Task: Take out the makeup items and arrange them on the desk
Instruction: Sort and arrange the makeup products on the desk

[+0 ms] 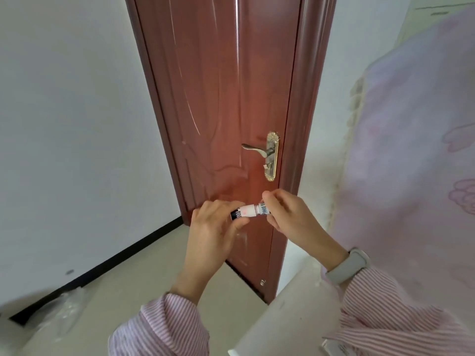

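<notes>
Two hands share one small makeup tube (250, 210), held level in the air before the red door (218, 98); my left hand (213, 227) pinches its dark end. My right hand (288, 217) pinches the white end; a grey wristband (347, 265) sits behind it.

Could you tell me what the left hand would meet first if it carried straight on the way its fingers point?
Probably the red door; the left hand, gripping the small tube, points toward it, though depth is unclear.

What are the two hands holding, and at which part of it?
Both hold one small makeup tube, level in front of the door. The left hand pinches its dark end; the right hand pinches its white end.
</notes>
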A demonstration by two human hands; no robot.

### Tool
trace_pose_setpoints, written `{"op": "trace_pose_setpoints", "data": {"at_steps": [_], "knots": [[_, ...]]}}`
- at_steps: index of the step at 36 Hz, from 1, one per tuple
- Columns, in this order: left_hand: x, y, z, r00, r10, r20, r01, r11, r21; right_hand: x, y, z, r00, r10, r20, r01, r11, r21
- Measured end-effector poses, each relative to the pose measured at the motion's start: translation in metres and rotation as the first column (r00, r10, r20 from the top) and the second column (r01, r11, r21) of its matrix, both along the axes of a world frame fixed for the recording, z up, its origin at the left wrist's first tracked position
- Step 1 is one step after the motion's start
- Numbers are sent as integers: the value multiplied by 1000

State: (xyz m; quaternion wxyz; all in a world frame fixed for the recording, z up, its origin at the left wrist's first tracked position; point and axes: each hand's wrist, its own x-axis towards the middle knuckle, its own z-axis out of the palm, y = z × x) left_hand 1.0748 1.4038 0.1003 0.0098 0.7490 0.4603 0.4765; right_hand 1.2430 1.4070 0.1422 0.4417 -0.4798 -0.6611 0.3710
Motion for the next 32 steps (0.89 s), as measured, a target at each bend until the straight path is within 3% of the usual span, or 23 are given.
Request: {"op": "trace_pose_setpoints", "data": {"at_steps": [5,11,17,22,25,28,32], "knots": [[-7,9,-28,1000,8,16,-6,998,-70,-2,12,-24,994,77,-72,-83,993,-85],[7,12,-65,997,-46,-61,34,982,-185,15,15,-59,999,44,27,-41,993,-109],[39,-1,-110,990,-72,-124,29,947,-320,57,12,-102,941,150,304,-94,977,-192],[62,-18,-152,975,-142,-168,52,891,-451,95,-1,-143,764,296,573,-175,950,-257],[61,-22,-183,970,-125,-210,-6,846,-533,122,-6,-165,696,290,657,-142,952,-270],[54,-25,-208,994,26,-106,-87,769,-633,148,-8,-188,740,151,656,12,971,-237],[72,-29,-239,963,241,118,-41,568,-822,163,-11,-229,912,-42,408,219,892,-396]]}}
